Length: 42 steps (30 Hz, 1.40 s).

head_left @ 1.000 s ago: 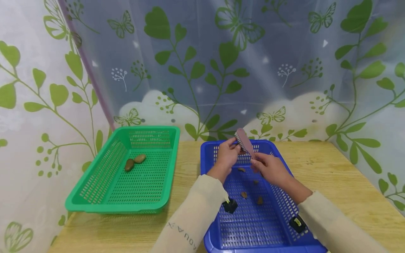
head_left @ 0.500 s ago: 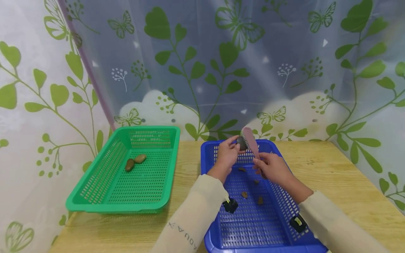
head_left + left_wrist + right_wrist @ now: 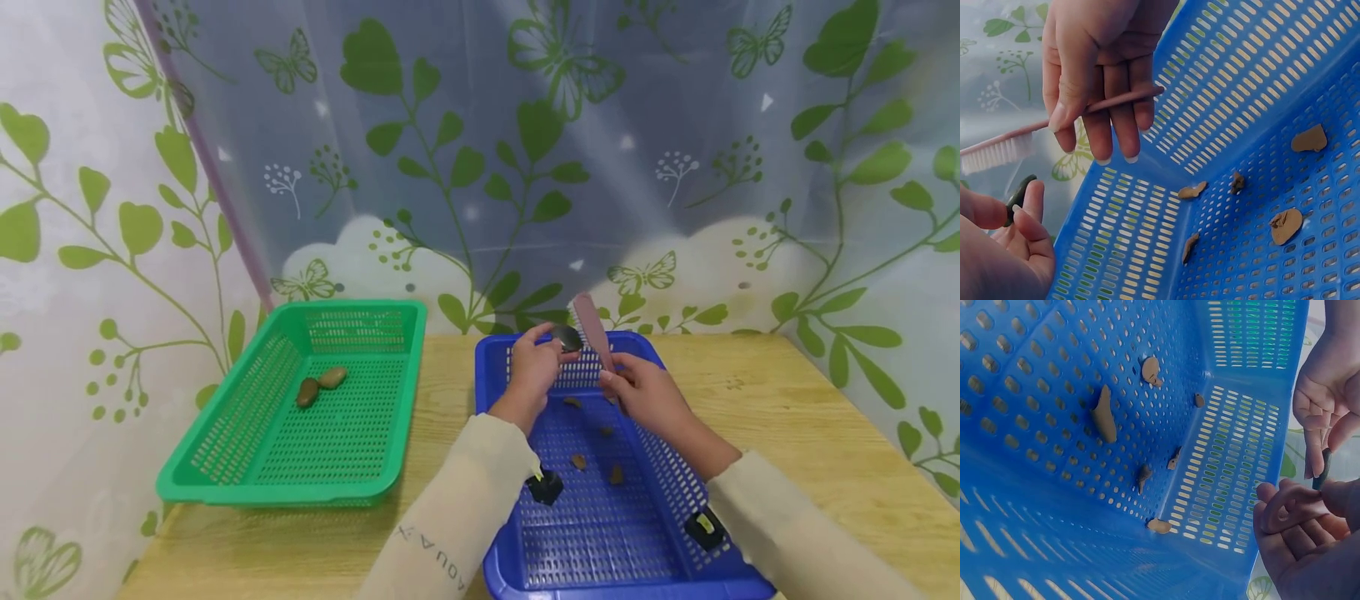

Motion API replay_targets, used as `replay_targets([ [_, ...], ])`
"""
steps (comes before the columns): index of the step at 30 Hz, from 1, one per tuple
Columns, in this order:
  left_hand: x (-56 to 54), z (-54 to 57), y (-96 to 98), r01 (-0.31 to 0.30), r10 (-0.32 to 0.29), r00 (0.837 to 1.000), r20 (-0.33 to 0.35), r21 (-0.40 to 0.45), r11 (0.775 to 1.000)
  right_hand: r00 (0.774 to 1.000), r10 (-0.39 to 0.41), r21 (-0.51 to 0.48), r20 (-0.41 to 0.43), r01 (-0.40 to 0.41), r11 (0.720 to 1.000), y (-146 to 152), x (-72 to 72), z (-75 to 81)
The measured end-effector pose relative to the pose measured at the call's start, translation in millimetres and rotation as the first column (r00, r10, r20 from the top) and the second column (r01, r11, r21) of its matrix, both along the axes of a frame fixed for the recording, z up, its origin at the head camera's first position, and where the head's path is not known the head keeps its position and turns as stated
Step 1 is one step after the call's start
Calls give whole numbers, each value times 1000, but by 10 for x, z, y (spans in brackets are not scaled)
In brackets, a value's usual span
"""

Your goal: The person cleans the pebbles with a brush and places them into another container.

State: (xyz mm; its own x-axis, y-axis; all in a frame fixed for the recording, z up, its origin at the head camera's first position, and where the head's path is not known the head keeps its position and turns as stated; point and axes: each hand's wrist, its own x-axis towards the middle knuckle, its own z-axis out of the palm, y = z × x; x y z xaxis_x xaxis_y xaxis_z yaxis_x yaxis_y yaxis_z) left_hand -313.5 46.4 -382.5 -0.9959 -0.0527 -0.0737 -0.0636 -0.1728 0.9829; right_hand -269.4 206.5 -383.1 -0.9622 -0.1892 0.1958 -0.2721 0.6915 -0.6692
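Observation:
A smooth dark stone (image 3: 567,337) is pinched between the thumb and fingers of my left hand (image 3: 532,368), above the far end of the blue basket (image 3: 489,367). Just to its right, my right hand (image 3: 649,397) grips a pink brush (image 3: 593,327) by the handle, with white bristles facing the stone. A small gap separates the bristles (image 3: 999,154) from the stone in the left wrist view. Thumb and fingers hold the looped handle end (image 3: 1272,515) in the right wrist view. Several small brown pieces (image 3: 1286,226) lie on the basket's perforated floor.
A green basket (image 3: 408,400) stands to the left on the wooden table (image 3: 795,417); a brown stone (image 3: 307,392) and a tan stone (image 3: 332,377) lie inside. Behind the table hangs a leaf-patterned curtain (image 3: 480,183). Black wrist mounts (image 3: 545,487) are over the blue basket.
The brush's bristles were against the stone and have lifted off it, up and slightly away. More of the stone shows now, tilted in the left hand. Both forearms stay about where they were.

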Motion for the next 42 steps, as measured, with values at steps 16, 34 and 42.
replay_targets([
  [16,-39,-10,-18,-25,25,1000,-12,-9,1000,993,102,29,63,-104,994,-4,-13,-14],
  [34,-23,2,-13,10,-10,1000,-13,4,1000,998,-55,32,30,54,998,-11,12,30],
  [42,-35,-21,1,36,-38,999,-32,-59,998,1000,-4,-26,6,4,1000,-25,2,13],
])
